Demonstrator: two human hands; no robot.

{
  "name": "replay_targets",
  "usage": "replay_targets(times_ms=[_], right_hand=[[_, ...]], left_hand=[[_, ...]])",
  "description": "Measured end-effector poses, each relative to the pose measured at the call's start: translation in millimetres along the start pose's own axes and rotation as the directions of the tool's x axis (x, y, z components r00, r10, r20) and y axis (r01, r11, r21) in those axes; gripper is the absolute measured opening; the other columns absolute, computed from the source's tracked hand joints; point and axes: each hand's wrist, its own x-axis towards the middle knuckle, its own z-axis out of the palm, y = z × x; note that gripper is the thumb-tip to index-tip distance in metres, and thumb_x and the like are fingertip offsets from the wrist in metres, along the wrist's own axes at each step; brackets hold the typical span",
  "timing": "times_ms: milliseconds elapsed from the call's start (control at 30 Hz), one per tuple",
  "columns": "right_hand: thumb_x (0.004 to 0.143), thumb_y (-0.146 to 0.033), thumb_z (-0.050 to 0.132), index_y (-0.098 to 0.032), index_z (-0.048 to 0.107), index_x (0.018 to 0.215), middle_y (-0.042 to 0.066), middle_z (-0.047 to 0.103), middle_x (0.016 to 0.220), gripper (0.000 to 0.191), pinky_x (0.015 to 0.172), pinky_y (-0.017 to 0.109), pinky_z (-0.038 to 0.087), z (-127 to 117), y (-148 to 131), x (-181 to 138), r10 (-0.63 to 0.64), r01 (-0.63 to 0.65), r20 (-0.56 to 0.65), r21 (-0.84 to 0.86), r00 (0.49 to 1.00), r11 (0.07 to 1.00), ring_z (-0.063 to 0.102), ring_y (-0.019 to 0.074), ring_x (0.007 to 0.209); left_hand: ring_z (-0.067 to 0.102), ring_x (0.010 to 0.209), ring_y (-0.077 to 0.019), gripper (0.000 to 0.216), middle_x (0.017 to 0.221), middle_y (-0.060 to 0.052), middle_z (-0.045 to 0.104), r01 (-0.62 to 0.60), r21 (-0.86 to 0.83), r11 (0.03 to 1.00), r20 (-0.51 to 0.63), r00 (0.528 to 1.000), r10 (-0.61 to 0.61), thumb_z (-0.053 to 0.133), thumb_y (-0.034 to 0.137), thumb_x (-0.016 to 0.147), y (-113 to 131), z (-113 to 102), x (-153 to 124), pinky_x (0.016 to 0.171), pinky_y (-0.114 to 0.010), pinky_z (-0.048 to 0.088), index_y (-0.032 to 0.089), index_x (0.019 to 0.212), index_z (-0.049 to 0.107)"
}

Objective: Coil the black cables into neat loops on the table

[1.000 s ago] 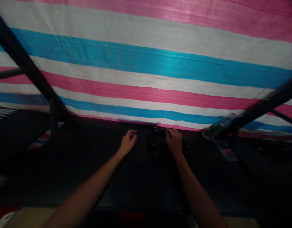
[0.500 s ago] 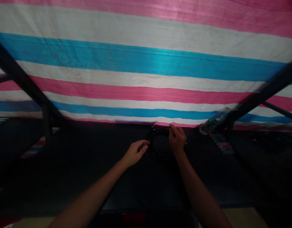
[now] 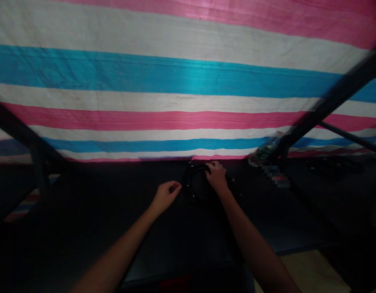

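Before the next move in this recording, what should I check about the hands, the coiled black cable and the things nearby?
1. Coiled thin black cable lying on the flat black tabletop: ok.
2. Bare right hand at the coil: ok.
3. Right-hand grip firm: cannot tell.
4. Bare left hand empty: cannot tell; fingertips close together.
5. Strands distinct from tabletop: not ok, both very dark.
6. Clear plastic bottle with green label apart from both hands: ok.

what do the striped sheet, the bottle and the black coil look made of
Striped sheet: probably plastic tarp, creased with a sheen. Bottle: likely clear plastic, see-through. Black coil: perhaps rubber or plastic-coated cable, in round loops; too dark to be sure.
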Motion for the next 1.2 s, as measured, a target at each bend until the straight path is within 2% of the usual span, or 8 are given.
replay_targets(times_ms=[133,267,467,667,800,933,1100,1200], right_hand=[[0.085,-0.020,0.058,-0.022,0.071,0.108,0.012,0.062,0.111,0.027,0.079,0.038,0.036,-4.6,10.8,3.0,0.079,-0.080,-0.014,-0.027,0.997,0.996,0.053,0.0283,0.099],[0.084,-0.015,0.057,-0.020,0.073,0.093,0.010,0.064,0.099,0.019,0.077,0.036,0.035,-6.3,12.2,3.9,0.073,-0.073,-0.023,-0.022,0.997,0.997,0.054,0.0257,0.094],[0.087,-0.027,0.059,-0.020,0.074,0.092,0.009,0.062,0.096,0.017,0.078,0.035,0.035,-6.0,8.8,4.3,0.018,-0.010,-0.133,0.055,0.991,0.998,0.053,0.0241,0.093],[0.089,-0.032,0.058,-0.019,0.073,0.097,0.009,0.067,0.093,0.021,0.085,0.039,0.035,-16.0,10.5,9.3,0.020,0.025,-0.331,0.130,0.943,0.991,0.057,0.0252,0.093],[0.090,-0.026,0.053,-0.016,0.066,0.108,0.010,0.071,0.097,0.024,0.087,0.037,0.040,-15.4,10.1,9.7,-0.041,0.113,-0.273,0.252,0.961,0.961,0.062,0.0231,0.089],[0.088,-0.025,0.054,-0.017,0.064,0.095,0.008,0.068,0.092,0.015,0.078,0.031,0.043,-11.9,7.2,8.4,-0.127,0.165,-0.141,0.305,0.982,0.938,0.061,0.0205,0.084],[0.086,-0.023,0.056,-0.019,0.064,0.078,0.004,0.063,0.081,0.013,0.075,0.029,0.041,-8.9,11.1,7.0,-0.142,0.135,0.029,0.187,0.989,0.973,0.057,0.0184,0.080],[0.083,-0.024,0.061,-0.019,0.065,0.079,0.007,0.060,0.084,0.008,0.076,0.032,0.040,-6.6,19.8,6.6,-0.012,0.012,-0.002,0.019,1.000,1.000,0.055,0.0218,0.085]], left_hand=[[0.065,0.077,-0.0197,0.021,0.083,-0.004,0.072,-0.017,0.013,1.000,0.042,0.999,0.017,0.056,0.034,0.087,-0.7,0.2,-0.6,0.069,-0.029,0.047,0.019,0.087,0.071],[0.064,0.075,-0.0188,0.022,0.082,-0.003,0.071,-0.030,0.018,0.999,0.049,0.998,0.029,0.054,0.033,0.089,-2.1,0.1,-0.4,0.066,-0.028,0.045,0.019,0.089,0.070],[0.063,0.075,-0.0180,0.024,0.082,-0.002,0.069,-0.038,0.030,0.999,0.069,0.997,0.036,0.050,0.034,0.091,-4.9,-1.2,-0.5,0.067,-0.027,0.045,0.019,0.093,0.069],[0.061,0.083,-0.0175,0.047,0.101,-0.006,0.064,-0.146,0.069,0.987,0.085,0.986,0.140,0.057,0.038,0.090,1.3,4.8,-8.0,0.077,-0.032,0.050,0.023,0.134,0.051],[0.052,0.115,-0.0250,0.045,0.130,-0.010,0.050,-0.277,0.157,0.948,0.146,0.956,0.255,0.060,0.036,0.088,2.4,9.7,-12.5,0.100,-0.044,0.045,0.030,0.132,0.057],[0.051,0.115,-0.0252,0.038,0.131,-0.010,0.048,-0.279,0.186,0.942,0.151,0.955,0.253,0.059,0.033,0.089,-0.9,11.6,-13.3,0.101,-0.046,0.044,0.030,0.127,0.062],[0.051,0.113,-0.0247,0.036,0.130,-0.011,0.048,-0.277,0.184,0.943,0.146,0.957,0.252,0.057,0.029,0.091,-0.3,11.2,-12.6,0.101,-0.047,0.044,0.029,0.127,0.061],[0.051,0.115,-0.0252,0.035,0.130,-0.011,0.049,-0.272,0.165,0.948,0.139,0.958,0.251,0.057,0.028,0.090,0.4,10.9,-11.8,0.102,-0.047,0.044,0.028,0.125,0.061]])
